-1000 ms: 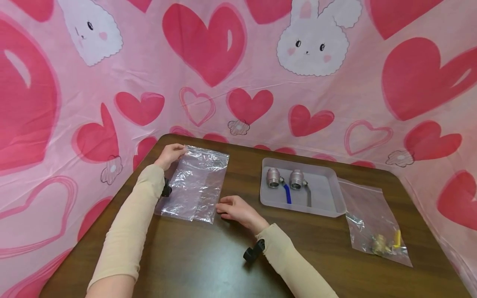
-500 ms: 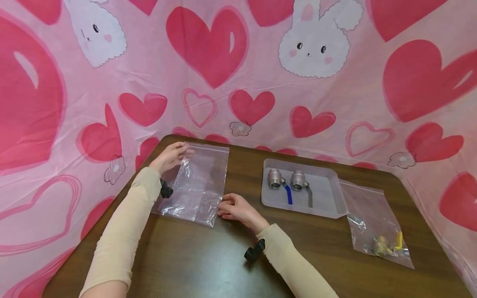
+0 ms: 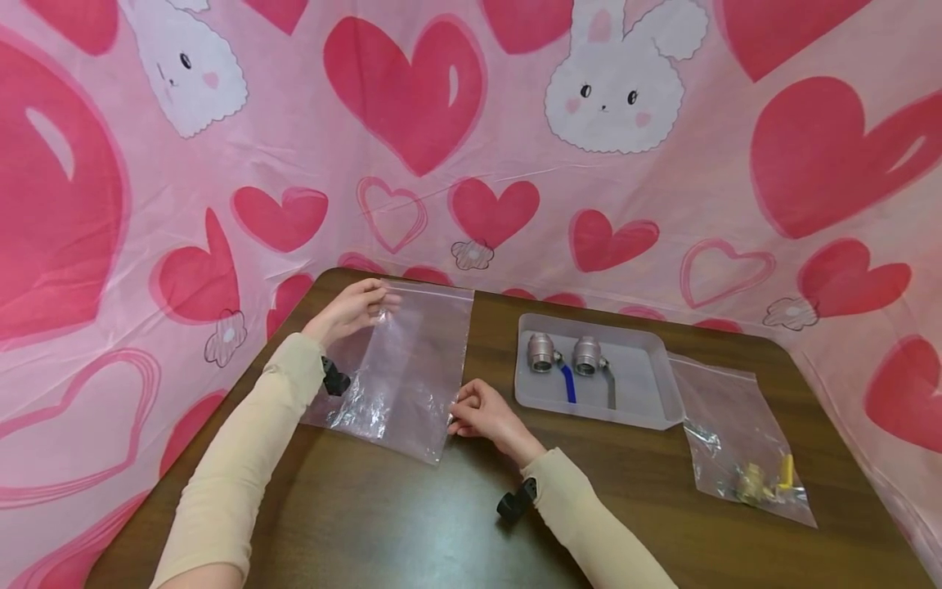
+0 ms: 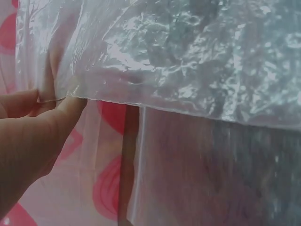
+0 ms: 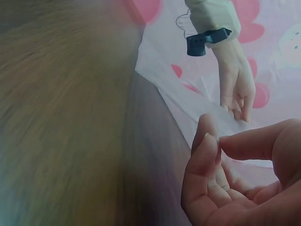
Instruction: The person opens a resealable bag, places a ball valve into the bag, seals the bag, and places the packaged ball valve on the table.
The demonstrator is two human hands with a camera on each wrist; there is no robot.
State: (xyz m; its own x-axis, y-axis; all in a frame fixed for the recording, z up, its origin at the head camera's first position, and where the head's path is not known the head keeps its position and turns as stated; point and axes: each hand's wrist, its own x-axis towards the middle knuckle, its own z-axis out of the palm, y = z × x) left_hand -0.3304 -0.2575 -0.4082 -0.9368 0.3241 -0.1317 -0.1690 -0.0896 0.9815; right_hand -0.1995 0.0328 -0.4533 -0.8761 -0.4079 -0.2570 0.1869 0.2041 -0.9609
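Note:
A clear zip-lock bag (image 3: 412, 368) is raised at a slant over the left part of the table, its zip edge at the far end. My left hand (image 3: 353, 311) holds its upper left side; in the left wrist view the thumb pinches the film's edge, with fingers (image 4: 54, 61) seen through the plastic. Below it lies another clear layer with a zip strip (image 4: 140, 165). At the lower right edge, thumb and fingertips of my right hand (image 3: 489, 417) pinch the bag. The right wrist view shows that hand (image 5: 235, 183) close up, the film running beyond its fingertips.
Right of the bag stands a shallow translucent tray (image 3: 640, 401). It holds a blue-handled ball valve (image 3: 540, 353) and a grey-handled one (image 3: 586, 357). A second zip-lock bag (image 3: 717, 393) lies farther right, containing a brass valve (image 3: 752, 484) with a yellow handle. Patterned cloth borders the table.
Both hands have moved right with the bag. Its film, flat and crinkled on the table before, is now raised and smoother. The right fingertips have closed on its edge.

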